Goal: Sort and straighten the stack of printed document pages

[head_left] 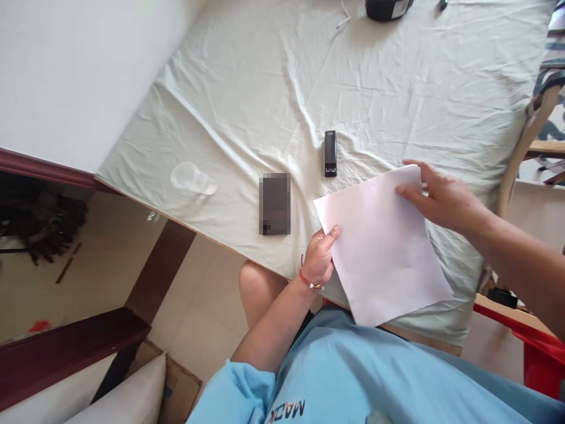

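Note:
White sheets of paper [379,247] are held tilted over the table's front edge, close to my body. My left hand [320,259], with a red string bracelet at the wrist, grips their left edge, thumb on top and fingers underneath. At the far right corner, my right hand [435,191] has its thumb over the paper and its fingers behind the edge. How many sheets there are I cannot tell. Just beyond the paper lies a black stapler [331,154]. Left of my left hand rests a dark, blurred-out rectangular object [275,206], perhaps a phone.
A pale green cloth [247,76] with wrinkles covers the table. On it, a clear plastic bottle-like container [192,178] lies at the left, and a black round object [388,9] stands at the far edge with a white cable [343,20] near it. A chair [525,141] is at the right.

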